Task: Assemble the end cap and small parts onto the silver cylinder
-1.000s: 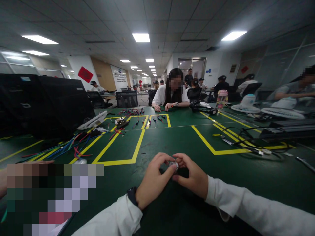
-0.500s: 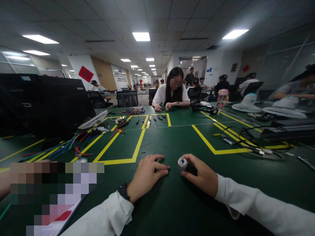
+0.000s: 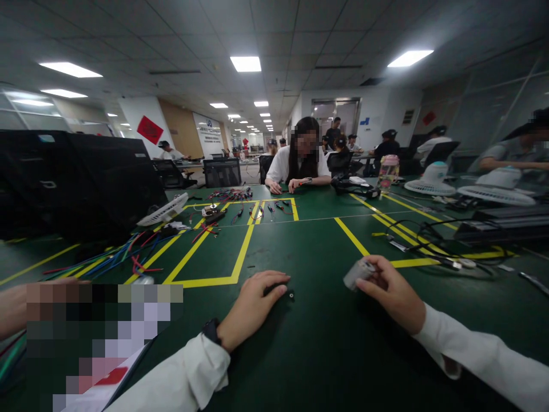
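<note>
My right hand (image 3: 392, 292) pinches a small silver metal cylinder that looks like a motor (image 3: 357, 274), tilted and slightly blurred, between thumb and fingers above the green table. Resting on the table at centre, my left hand (image 3: 253, 309) has its fingers and thumb apart, with nothing visible in its grasp. Just beyond its thumb tip lies a small black piece (image 3: 291, 296) with a pale centre. A short dark bit (image 3: 251, 266) lies on the table farther away from this hand.
Loose coloured wires (image 3: 124, 252) lie at left, near a co-worker's hand (image 3: 12, 312) beside a partly pixelated sheet (image 3: 111, 380). Yellow tape (image 3: 206, 282) marks the table (image 3: 300, 246). Black cables (image 3: 433, 240) lie at right; a person (image 3: 295, 154) sits opposite.
My right hand has carried the motor to the right and tilted it. The small black piece now shows beside my left thumb, which has drawn back slightly.
</note>
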Demonstrator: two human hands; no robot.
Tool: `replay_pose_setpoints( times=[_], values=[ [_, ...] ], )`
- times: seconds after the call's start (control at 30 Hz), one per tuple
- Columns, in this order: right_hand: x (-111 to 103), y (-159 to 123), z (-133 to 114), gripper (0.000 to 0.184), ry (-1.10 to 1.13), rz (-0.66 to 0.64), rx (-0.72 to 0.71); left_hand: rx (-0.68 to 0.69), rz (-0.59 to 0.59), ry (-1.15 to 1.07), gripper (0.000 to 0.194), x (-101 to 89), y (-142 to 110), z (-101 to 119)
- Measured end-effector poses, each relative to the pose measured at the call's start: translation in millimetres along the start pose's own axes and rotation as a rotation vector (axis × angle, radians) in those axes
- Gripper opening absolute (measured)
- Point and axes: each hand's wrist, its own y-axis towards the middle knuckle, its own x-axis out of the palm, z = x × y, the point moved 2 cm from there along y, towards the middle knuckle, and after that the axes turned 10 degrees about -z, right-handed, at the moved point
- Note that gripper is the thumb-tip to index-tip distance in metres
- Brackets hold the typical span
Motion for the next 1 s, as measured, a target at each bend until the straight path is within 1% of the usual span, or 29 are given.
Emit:
replay_pose_setpoints(
  times=[0.07, 0.13, 0.23, 0.3, 0.4, 0.47, 0.57, 0.63, 0.7, 0.77, 0.83, 0.9, 0.93, 0.97, 1.0],
  values=[
    [-32.3, -7.9, 14.8, 0.052, -0.112, 0.148, 0.057, -0.001, 0.014, -0.018, 0.027, 0.6, 0.4, 1.0],
    [-68.1, -18.5, 27.3, 0.056, -0.317, 0.268, 0.082, 0.005, 0.017, -0.022, 0.024, 1.5, 1.4, 1.9],
    [-120.6, -38.1, 42.3, 0.058, -0.601, 0.377, 0.104, 0.003, 0.028, -0.012, 0.019, 2.2, 2.3, 1.9],
    [-151.4, -51.7, 52.2, 0.056, -0.697, 0.440, 0.168, -0.005, 0.033, -0.001, 0.017, 2.5, 2.2, 1.5],
    [-185.4, -68.7, 67.5, 0.053, -0.773, 0.533, 0.284, -0.004, 0.027, 0.009, 0.015, 2.7, 1.2, 1.8],
    [-197.2, -75.3, 77.9, 0.054, -0.803, 0.517, 0.342, 0.002, 0.021, 0.015, 0.015, 2.6, 0.5, 2.8],
    [-201.6, -79.0, 90.0, 0.056, -0.813, 0.458, 0.373, 0.003, 0.013, 0.036, 0.019, 2.3, 0.0, 4.6],
    [-199.6, -79.8, 92.0, 0.055, -0.806, 0.462, 0.359, -0.004, 0.003, 0.055, 0.020, 2.3, 0.3, 5.6],
    [-195.2, -80.0, 86.9, 0.051, -0.804, 0.467, 0.339, -0.012, -0.009, 0.074, 0.021, 2.5, 0.8, 6.5],
    [-187.8, -79.3, 72.7, 0.047, -0.862, 0.482, 0.284, -0.018, -0.007, 0.086, 0.020, 2.5, 1.3, 7.4],
    [-175.4, -76.5, 51.3, 0.048, -0.996, 0.526, 0.156, -0.025, 0.000, 0.096, 0.018, 2.6, 1.7, 8.4],
    [-154.3, -69.8, 29.1, 0.048, -1.098, 0.519, -0.046, -0.038, -0.004, 0.112, 0.016, 2.7, 2.0, 9.6],
    [-140.1, -64.8, 19.9, 0.047, -1.104, 0.476, -0.151, -0.044, -0.011, 0.123, 0.015, 2.7, 2.2, 10.2],
    [-123.2, -58.6, 12.5, 0.043, -1.076, 0.397, -0.236, -0.049, -0.019, 0.133, 0.015, 2.6, 2.3, 10.7],
    [-104.3, -51.5, 6.7, 0.038, -1.026, 0.307, -0.289, -0.050, -0.025, 0.141, 0.015, 2.4, 2.4, 11.3]
  ],
)
